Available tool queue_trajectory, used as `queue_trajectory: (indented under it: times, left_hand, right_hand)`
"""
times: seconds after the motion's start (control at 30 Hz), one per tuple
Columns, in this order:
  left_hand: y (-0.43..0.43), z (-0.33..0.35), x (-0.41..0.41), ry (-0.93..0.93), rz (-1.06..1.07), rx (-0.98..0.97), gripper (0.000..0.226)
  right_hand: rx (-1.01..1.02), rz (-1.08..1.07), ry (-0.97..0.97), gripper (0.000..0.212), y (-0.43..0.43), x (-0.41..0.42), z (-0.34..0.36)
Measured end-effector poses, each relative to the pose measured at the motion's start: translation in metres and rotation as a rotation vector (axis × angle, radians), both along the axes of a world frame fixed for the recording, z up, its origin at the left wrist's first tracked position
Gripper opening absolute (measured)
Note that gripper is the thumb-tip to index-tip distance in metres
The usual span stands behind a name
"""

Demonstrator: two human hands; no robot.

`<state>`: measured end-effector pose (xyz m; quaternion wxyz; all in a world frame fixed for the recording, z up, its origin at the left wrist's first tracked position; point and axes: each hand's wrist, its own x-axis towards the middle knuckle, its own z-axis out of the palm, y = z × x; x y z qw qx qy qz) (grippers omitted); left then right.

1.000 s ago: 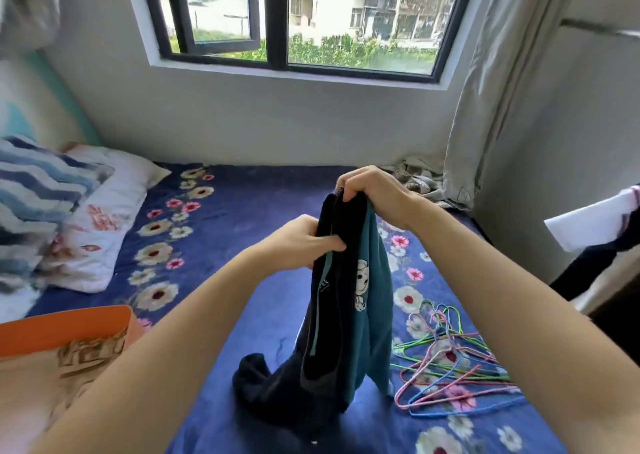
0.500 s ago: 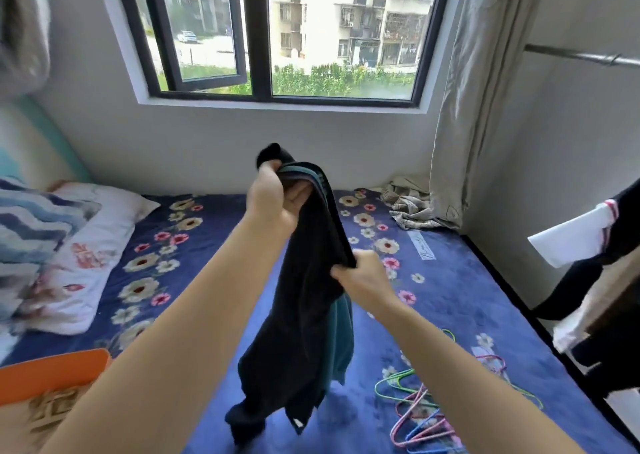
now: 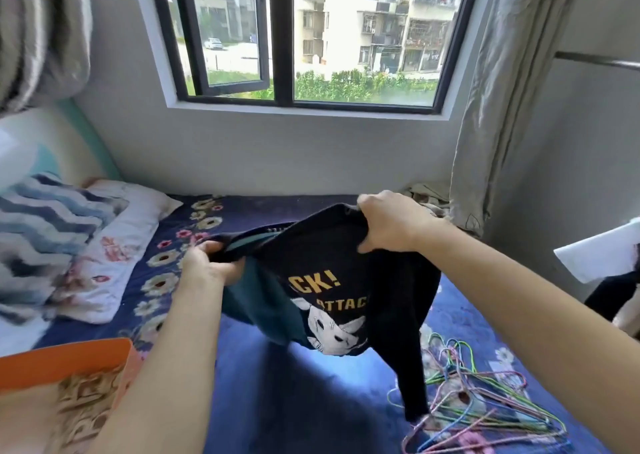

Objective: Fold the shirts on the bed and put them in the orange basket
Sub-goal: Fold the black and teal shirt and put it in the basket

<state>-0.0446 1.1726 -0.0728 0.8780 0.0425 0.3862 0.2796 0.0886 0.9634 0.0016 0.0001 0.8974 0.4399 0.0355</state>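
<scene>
A black and teal shirt (image 3: 332,280) with yellow letters and a white cartoon print hangs spread in the air above the bed. My left hand (image 3: 207,263) grips its left top edge. My right hand (image 3: 388,225) grips its right top edge, a little higher. One black sleeve hangs down to the right, its end near the hangers. The orange basket (image 3: 65,360) stands at the lower left on the bed, with some cloth inside it.
The bed (image 3: 311,401) has a blue flowered cover. A heap of coloured wire hangers (image 3: 485,415) lies at the lower right. Pillows (image 3: 104,253) lie at the left. A grey curtain (image 3: 491,107) hangs at the right, crumpled cloth (image 3: 429,197) beneath it. Clothes hang at the far right.
The shirt, bunched and hanging from my raised left hand half a second ago, is now pulled open between both hands. My left hand came down; my right hand rose to the shirt's top edge.
</scene>
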Motion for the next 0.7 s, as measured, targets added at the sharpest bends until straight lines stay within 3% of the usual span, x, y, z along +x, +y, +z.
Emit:
queue_trajectory:
  times: [0.07,0.13,0.27,0.37,0.4,0.47,0.53,0.63,0.7]
  left_hand:
    - [-0.009,-0.01,-0.008,-0.017,0.05,-0.034,0.021]
    - [-0.018,-0.021,-0.012,-0.048,0.065,-0.049,0.009]
    - [-0.024,-0.035,-0.013,-0.187,0.05,0.05,0.035]
    - [-0.022,-0.036,-0.019,-0.364,0.061,0.225,0.049]
    - [-0.02,-0.037,-0.023,-0.394,0.056,0.308,0.054]
    - [-0.015,-0.039,-0.033,-0.417,-0.032,0.49,0.058]
    - [-0.01,-0.039,-0.041,-0.441,-0.121,0.571,0.049]
    - [0.0,-0.027,-0.058,-0.388,-0.146,0.693,0.027]
    - [0.006,-0.009,-0.072,-0.436,-0.136,0.757,0.011]
  right_hand:
    - [-0.064,-0.041,-0.098,0.019,-0.005,0.001,-0.013]
    - [-0.014,-0.082,-0.128,0.012,-0.007,0.003,-0.024]
    - [0.201,-0.155,-0.24,0.013,-0.021,0.011,-0.041]
    - [0.529,-0.261,-0.282,0.022,-0.052,0.024,-0.058]
    - [0.697,-0.319,-0.149,0.021,-0.063,0.03,-0.062]
    - [1.005,-0.375,0.362,0.026,-0.075,0.036,-0.065]
    - [1.078,-0.358,0.666,0.034,-0.085,0.037,-0.066]
    - [0.887,-0.215,0.614,0.036,-0.099,0.041,-0.053]
    - [0.804,-0.118,0.657,0.022,-0.108,0.046,-0.04]
